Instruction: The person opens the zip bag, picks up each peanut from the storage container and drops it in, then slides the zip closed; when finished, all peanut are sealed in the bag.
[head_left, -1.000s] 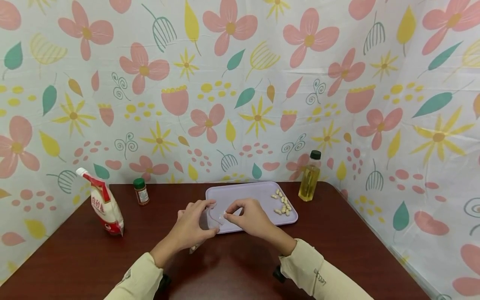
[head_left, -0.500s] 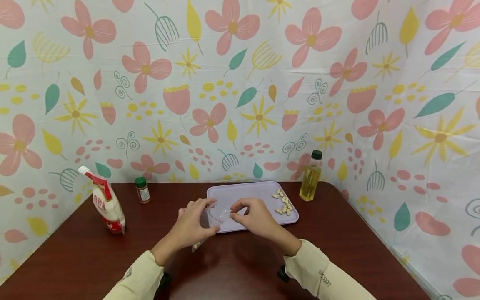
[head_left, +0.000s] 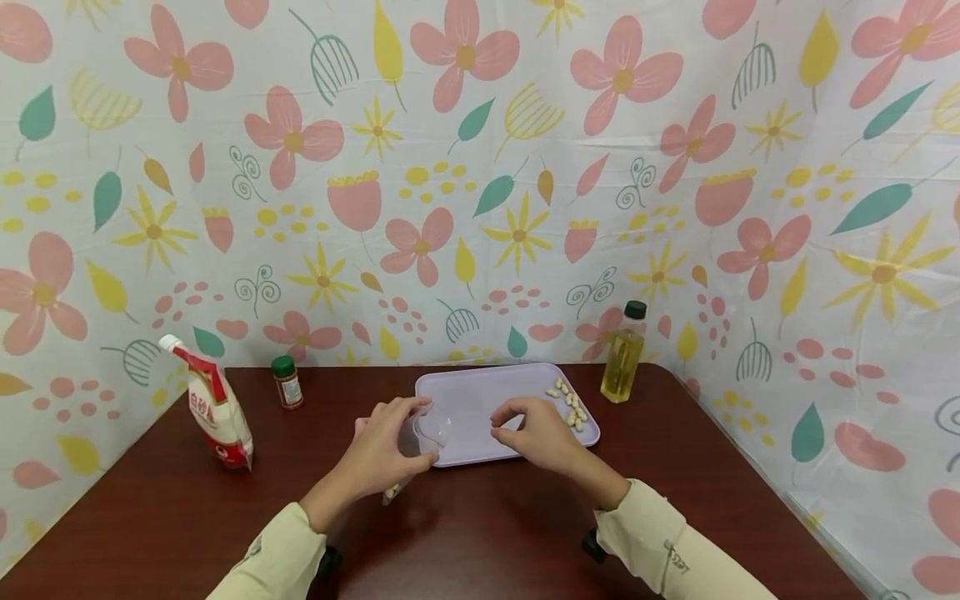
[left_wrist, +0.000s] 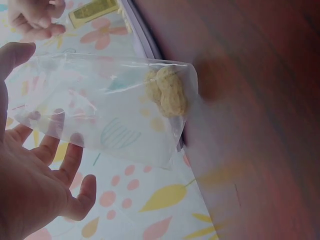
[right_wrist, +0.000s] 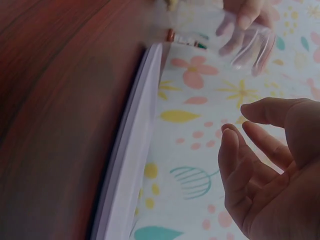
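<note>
A dark wood-toned surface is seen, with a lilac tray set on it. By the tray's near left corner, the upper end of a clear bag is gripped between thumb and fingers of the left hand. The right hand is held apart from the bag, its fingers loosely bent, nothing gripped. Bagged peanuts are gathered at the bottom, below the left fingers; loose peanuts are scattered at the tray's right end.
</note>
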